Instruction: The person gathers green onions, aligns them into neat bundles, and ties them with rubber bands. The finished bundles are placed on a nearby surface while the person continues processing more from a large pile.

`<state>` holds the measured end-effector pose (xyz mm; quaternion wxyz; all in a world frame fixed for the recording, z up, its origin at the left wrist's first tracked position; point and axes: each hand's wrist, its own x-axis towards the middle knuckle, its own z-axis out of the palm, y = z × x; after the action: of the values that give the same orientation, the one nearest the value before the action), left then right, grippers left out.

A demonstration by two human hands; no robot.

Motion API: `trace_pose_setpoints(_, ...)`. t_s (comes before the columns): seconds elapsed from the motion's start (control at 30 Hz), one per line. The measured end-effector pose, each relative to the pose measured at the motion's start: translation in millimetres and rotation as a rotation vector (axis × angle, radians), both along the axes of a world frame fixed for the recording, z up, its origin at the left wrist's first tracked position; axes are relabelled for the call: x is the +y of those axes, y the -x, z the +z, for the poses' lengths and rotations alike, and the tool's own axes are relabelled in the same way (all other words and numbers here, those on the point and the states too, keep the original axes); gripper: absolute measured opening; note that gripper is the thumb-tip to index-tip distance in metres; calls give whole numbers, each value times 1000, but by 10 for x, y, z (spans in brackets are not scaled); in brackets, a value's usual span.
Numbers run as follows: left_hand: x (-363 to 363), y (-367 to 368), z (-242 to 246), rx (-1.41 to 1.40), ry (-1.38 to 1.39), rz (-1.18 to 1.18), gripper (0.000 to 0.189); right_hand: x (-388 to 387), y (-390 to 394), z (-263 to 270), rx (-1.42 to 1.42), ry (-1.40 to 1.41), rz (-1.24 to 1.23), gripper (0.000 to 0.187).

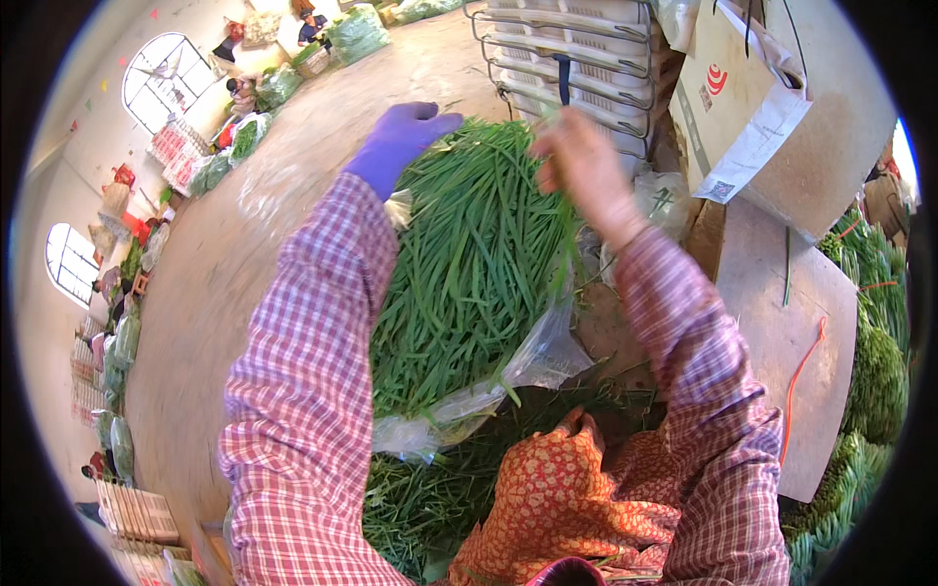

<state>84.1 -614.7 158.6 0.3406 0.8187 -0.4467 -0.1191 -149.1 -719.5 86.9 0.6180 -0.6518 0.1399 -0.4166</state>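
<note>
A large heap of long, flat green leaves, apparently garlic chives (476, 271), lies before me on clear plastic sheeting (542, 351). My left hand (410, 139), in a purple glove, is at the heap's far left edge. Its fingers are apart, and nothing shows between them. A few pale stem ends (399, 209) stick out below that wrist. Over the far right edge, my bare right hand (579, 165) is blurred by motion. Its fingers are bent together, and a few blurred green blades (566, 227) trail below it; the grip itself is indistinct.
Stacked white plastic crates (571, 73) with wire handles stand beyond the heap. At right, a paper bag (740, 102) adjoins a board (777, 293) carrying an orange tie (791, 388). Bundled greens (876, 366) line the far right. Loose leaves (410, 505) lie by my patterned apron (557, 498). People sit along the wall.
</note>
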Motion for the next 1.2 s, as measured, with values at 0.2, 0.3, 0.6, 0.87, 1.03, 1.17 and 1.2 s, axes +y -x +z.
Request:
trace_pose_setpoints(0.2, -1031, 373, -693, -431, -437, 39, 112, -1193, 187, -341, 16, -587, -21, 13)
trace_pose_setpoints(0.3, -1160, 370, -907, -539, -568, 96, 116, -1149, -31, -653, 149, -654, 47, 13)
trace_pose_setpoints(0.6, -1186, 111, -1027, -600, -474, 145, 73, -1023, -568, -1098, 66, -768, 89, 17)
trace_pose_setpoints(0.87, -644, -307, -666, -102, 148, 73, 79, -818, -935, -1027, -138, -725, -74, 19)
trace_pose_setpoints(1.03, -553, 4, -596, 101, 386, -110, 66, -856, -1250, -1113, -189, -704, -41, 34)
trace_pose_setpoints(1.17, -392, -156, -790, -52, 379, -136, 71, -227, -1109, -632, -437, -986, 83, 62)
trace_pose_setpoints(1.2, -359, 76, -696, -105, 338, -154, 73, -151, -1027, -539, -488, -1043, 134, 69)
